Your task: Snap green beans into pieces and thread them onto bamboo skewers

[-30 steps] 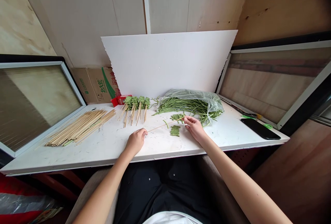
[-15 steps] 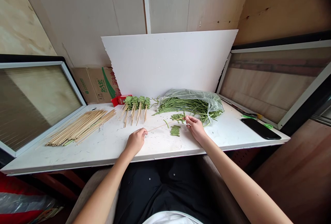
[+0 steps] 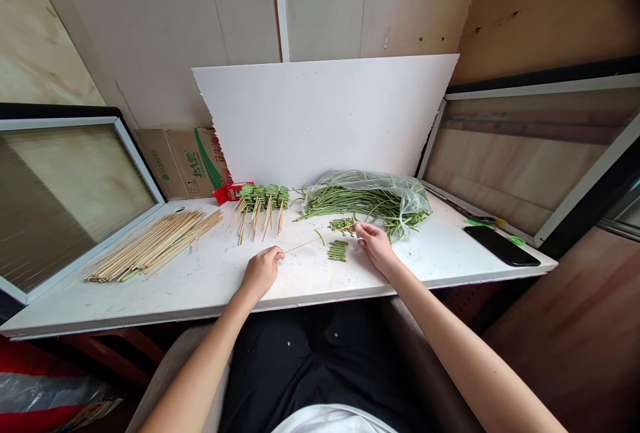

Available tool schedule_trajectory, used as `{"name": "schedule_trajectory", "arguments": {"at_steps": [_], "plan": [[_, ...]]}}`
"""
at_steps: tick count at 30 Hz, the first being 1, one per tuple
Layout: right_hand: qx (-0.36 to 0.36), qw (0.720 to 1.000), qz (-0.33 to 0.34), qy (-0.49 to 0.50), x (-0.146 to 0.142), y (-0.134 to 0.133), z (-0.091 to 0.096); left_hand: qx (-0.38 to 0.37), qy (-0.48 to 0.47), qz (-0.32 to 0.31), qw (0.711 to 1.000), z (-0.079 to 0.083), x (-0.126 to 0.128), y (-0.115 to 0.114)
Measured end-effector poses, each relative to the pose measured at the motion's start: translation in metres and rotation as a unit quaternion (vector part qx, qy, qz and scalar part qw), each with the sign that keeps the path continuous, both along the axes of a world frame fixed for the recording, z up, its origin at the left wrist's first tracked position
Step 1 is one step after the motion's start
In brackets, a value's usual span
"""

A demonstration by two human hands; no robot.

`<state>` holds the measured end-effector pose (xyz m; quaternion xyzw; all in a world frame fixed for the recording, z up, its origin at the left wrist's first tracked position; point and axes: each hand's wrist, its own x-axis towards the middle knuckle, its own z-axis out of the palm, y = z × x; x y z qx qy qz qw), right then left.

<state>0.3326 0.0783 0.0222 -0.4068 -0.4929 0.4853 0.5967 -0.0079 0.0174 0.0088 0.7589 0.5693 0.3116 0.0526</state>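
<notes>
Left hand [image 3: 261, 270]: grip closed on the near end of a bamboo skewer [image 3: 310, 243]. Right hand [image 3: 374, 245]: grip pinched on its far end. The skewer slants across the middle of the surface [image 3: 200, 286], beside cut bean pieces [image 3: 338, 250]. Bagged long beans [image 3: 370, 200] lie toward the back edge, bare skewers [image 3: 155, 246] toward the left edge.

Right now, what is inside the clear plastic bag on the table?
Long green beans fill the plastic bag, ends poking out. Anything beneath the bundle is covered.
</notes>
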Motion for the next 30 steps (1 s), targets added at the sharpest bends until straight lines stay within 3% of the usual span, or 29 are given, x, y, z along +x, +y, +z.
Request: {"name": "schedule_trajectory", "arguments": {"at_steps": [30], "plan": [[0.032, 0.998, -0.025, -0.046, 0.0001, 0.0015, -0.0032, 0.004, 0.012, 0.018, 1.0, -0.0038, -0.0044, 0.0028]]}}
